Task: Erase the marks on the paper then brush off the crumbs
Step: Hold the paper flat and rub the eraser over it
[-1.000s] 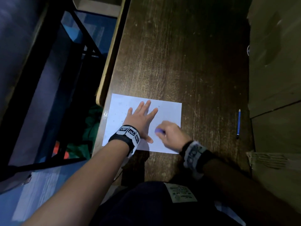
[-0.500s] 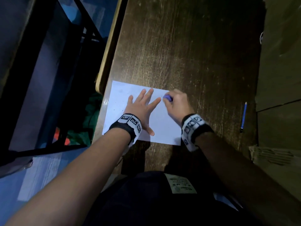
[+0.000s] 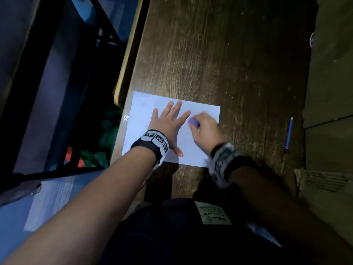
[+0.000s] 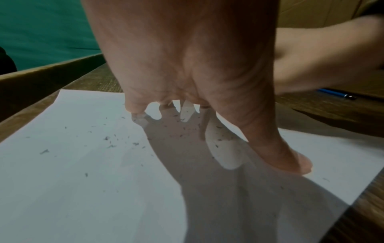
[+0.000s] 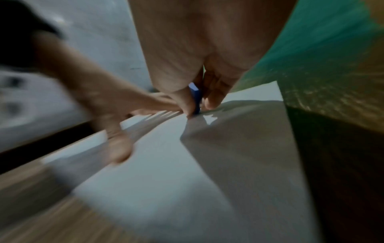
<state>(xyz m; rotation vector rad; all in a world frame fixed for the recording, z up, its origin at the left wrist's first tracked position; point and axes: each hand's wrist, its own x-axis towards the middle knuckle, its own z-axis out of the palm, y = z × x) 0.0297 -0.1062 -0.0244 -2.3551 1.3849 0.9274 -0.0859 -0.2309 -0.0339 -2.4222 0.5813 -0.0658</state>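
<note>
Right hand (image 3: pixel 205 129) with eraser (image 3: pixel 193 122), back from the paper's (image 3: pixel 198 150) far edge toward mid-sheet.

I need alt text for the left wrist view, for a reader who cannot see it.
A left hand presses spread fingers on a white paper dotted with grey eraser crumbs. Behind it, a blurred right hand and a blue pencil on the wooden table.

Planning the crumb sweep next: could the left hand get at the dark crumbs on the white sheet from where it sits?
Probably yes. The left hand lies flat on the white paper sheet, and the dark eraser crumbs lie loose beside its fingers with nothing between. Lifting it frees the sheet, though.
</note>
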